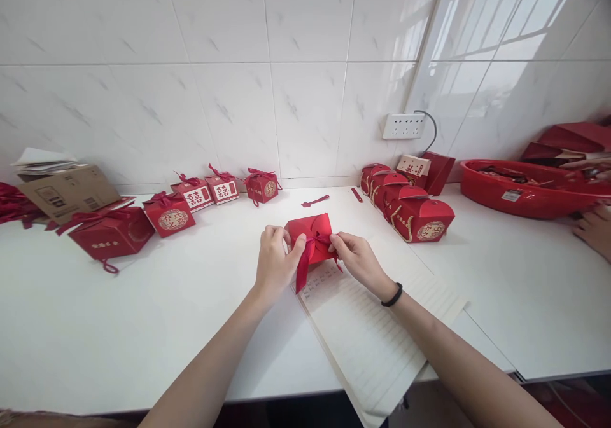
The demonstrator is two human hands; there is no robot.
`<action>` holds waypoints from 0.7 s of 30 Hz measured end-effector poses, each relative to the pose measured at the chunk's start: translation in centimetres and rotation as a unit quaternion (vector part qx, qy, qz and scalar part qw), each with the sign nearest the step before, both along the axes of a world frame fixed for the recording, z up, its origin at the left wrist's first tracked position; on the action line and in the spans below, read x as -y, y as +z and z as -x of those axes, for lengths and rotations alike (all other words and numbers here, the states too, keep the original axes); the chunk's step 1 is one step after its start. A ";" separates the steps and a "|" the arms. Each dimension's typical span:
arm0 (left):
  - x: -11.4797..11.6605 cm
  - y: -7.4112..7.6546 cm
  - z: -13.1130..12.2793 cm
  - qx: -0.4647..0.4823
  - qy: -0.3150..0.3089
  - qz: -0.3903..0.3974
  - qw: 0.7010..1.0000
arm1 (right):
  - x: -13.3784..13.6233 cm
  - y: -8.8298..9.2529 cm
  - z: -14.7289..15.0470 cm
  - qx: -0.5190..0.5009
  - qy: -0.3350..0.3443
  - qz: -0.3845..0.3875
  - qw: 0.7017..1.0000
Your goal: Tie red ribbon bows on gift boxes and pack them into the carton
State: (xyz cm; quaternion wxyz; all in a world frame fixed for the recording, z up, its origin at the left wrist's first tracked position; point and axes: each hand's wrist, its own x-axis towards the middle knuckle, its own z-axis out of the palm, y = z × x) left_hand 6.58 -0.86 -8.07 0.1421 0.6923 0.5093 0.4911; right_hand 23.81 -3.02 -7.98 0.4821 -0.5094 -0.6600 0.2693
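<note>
On the white table (143, 326), by the upper end of a written-on paper pad (367, 345), sits a small red box (310, 226) with its flaps folded closed, the left hand (277, 259) and the right hand (360, 259) each pinching the red ribbon (303, 270) across its top. To the right, a red basin (544, 207) holds small items too blurred to name, near a co-worker's hand (596, 229). Beyond the hands, ribbon-tied boxes (170, 217) stand at left and gold-corded boxes (416, 215) at right.
</note>
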 end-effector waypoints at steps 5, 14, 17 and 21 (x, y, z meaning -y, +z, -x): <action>0.0 -0.1 -0.1 0.025 -0.061 -0.047 0.997 | -0.1 -0.1 -0.1 -0.018 0.006 0.017 1.000; -0.8 -1.3 0.0 0.050 -0.079 -0.012 0.996 | -0.3 -0.4 0.1 -0.101 0.053 0.051 0.992; -0.9 -1.4 0.0 0.065 -0.079 0.004 0.995 | -0.6 -0.5 0.1 -0.130 0.069 0.061 0.987; -1.1 -1.5 0.0 0.081 -0.094 0.009 0.992 | -0.8 -0.5 0.0 -0.160 0.065 0.076 0.982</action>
